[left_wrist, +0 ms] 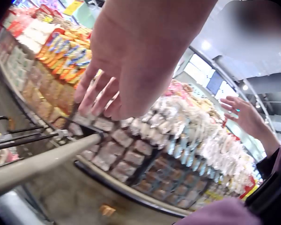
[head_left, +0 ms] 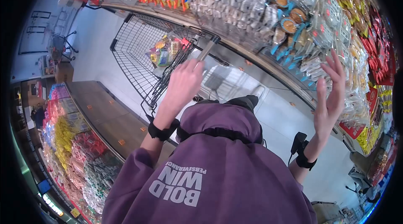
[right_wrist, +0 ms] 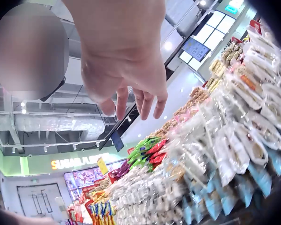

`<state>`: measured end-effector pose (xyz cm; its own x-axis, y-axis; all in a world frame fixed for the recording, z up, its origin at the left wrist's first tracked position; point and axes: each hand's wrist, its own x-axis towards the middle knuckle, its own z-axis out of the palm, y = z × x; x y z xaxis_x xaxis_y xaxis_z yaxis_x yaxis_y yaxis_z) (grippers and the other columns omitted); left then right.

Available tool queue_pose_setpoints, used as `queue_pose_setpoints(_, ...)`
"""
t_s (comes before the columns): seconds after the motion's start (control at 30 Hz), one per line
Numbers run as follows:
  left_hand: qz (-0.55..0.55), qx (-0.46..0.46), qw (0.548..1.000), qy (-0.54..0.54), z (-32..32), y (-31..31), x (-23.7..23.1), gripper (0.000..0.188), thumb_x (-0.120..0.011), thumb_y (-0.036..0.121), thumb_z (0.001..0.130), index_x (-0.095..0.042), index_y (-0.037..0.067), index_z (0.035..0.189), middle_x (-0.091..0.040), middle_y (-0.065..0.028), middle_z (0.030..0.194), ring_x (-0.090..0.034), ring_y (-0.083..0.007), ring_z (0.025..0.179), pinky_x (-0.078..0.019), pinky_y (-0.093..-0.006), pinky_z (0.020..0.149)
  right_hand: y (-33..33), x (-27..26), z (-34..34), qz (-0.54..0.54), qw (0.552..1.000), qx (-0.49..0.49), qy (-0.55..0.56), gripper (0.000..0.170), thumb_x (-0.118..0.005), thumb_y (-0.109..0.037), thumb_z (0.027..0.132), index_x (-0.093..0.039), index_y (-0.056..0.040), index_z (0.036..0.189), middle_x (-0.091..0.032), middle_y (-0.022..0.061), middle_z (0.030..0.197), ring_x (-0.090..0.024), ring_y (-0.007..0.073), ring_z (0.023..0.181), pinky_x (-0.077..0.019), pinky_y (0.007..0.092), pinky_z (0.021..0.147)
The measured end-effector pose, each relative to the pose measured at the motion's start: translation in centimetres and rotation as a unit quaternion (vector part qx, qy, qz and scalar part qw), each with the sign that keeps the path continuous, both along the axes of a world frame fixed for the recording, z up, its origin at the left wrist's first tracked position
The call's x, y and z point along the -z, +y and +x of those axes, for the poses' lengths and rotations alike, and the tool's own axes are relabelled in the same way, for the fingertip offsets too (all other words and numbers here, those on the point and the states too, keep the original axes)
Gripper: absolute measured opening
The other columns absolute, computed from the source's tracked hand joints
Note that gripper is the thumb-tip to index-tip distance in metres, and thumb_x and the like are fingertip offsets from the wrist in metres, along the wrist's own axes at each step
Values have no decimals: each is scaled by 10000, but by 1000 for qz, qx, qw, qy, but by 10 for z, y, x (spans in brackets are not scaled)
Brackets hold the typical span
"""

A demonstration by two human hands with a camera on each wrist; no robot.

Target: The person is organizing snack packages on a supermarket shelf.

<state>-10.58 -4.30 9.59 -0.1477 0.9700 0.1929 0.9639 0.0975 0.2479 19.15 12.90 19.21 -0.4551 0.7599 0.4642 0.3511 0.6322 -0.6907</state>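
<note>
**Wire cart points left, with a loose hand at its handle**

The black wire cart point(head_left: 136, 62) stands on the pale floor point(head_left: 94, 52), left of centre and beyond the person's purple top point(head_left: 235, 173). Its long axis runs from near right to far left, the front of the basket facing left and slightly away. The pale handle point(head_left: 206, 51) lies crosswise to that, slanting from its far right end toward the near left. Inside the basket sits a heap of colourful packaged goods point(head_left: 166, 52).

The left hand point(head_left: 184, 82) is over the handle, palm down. From the left wrist view its fingers hang relaxed, slightly bent with gaps between them, and are not wrapped round the bar; whether any part of the hand touches it is hard to tell from these angles.

The right hand point(head_left: 331, 98) is raised at the right, its fingers spread and gently bent, holding nothing. It is in front of the long shelf point(head_left: 241, 47), which slants from far left to near right under rows of clear packets point(head_left: 228, 10), some with blue ends.

At the near left, more bright packets point(head_left: 63, 134) fill a brown display stand point(head_left: 94, 102).
</note>
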Motion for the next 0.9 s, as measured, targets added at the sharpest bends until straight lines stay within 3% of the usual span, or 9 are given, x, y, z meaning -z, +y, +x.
queue_pose_setpoints(0.07,-120,-61,990,36,-36,-47,39,247,-594,206,927,-608,3,1068,-655,-168,1031,-650,-332,920,-525,-414,768,-17,7,-23,-35,999,-26,-32,226,-608,-110,932,-647,-37,1142,-494,157,1443,-526,293,1275,-394,430,1062)
queue_pose_setpoints(0.17,-175,-44,984,0,-68,-112,85,280,-548,287,974,-604,15,937,-658,-174,808,-656,-352,807,-527,-412,732,-40,20,-50,-93,991,-56,-78,242,-642,-105,913,-648,-40,1146,-522,137,1420,-564,273,1234,-423,397,1033)
queue_pose_setpoints(0.27,-233,-81,958,-145,-62,-138,111,315,-571,308,966,-545,-1,908,-627,-199,696,-641,-407,713,-518,-472,644,-60,42,-73,-150,980,-91,-91,244,-639,-125,920,-641,-45,1151,-533,149,1400,-552,303,1247,-416,390,1041)
queue_pose_setpoints(0.37,-112,-165,948,-248,-43,-145,142,300,-601,268,944,-471,-2,952,-624,-239,694,-616,-456,674,-488,-541,598,-76,75,-96,-170,966,-145,-129,267,-635,-171,930,-627,-54,1170,-536,167,1385,-518,348,1268,-397,404,1061)
queue_pose_setpoints(0.47,-124,-190,946,-231,-41,-143,144,292,-604,263,938,-477,1,955,-623,-241,679,-619,-461,682,-495,-542,606,-94,120,-126,-209,940,-210,-170,309,-628,-212,934,-601,-60,1202,-490,195,1419,-464,379,1303,-363,429,1092)
queue_pose_setpoints(0.57,-144,-203,935,-253,-43,-142,139,326,-620,294,924,-490,-5,950,-625,-257,670,-633,-465,695,-516,-540,645,-118,168,-166,-132,936,-267,-186,333,-620,-208,931,-582,-48,1220,-455,215,1433,-434,368,1326,-333,450,1115)
queue_pose_setpoints(0.67,-147,-207,931,-262,-43,-141,135,340,-623,304,917,-518,-18,948,-628,-270,673,-639,-469,711,-526,-537,672,-147,186,-211,61,928,-295,-219,374,-583,-219,947,-537,-57,1281,-420,188,1461,-395,328,1364,-267,475,1151)
queue_pose_setpoints(0.77,-140,-198,935,-257,-41,-142,139,348,-628,292,907,-539,-40,957,-629,-281,686,-642,-469,737,-528,-534,688,-163,214,-243,100,921,-329,-181,322,-544,-246,954,-598,-25,1181,-511,187,1360,-473,305,1277,-250,479,1153)
queue_pose_setpoints(0.9,-104,-162,945,-263,-42,-143,151,355,-626,262,890,-586,-87,938,-635,-303,729,-646,-465,777,-522,-518,719,-167,218,-255,48,920,-294,-254,304,-527,-256,930,-687,-4,869,-666,152,1032,-565,275,1071,-324,454,1078)
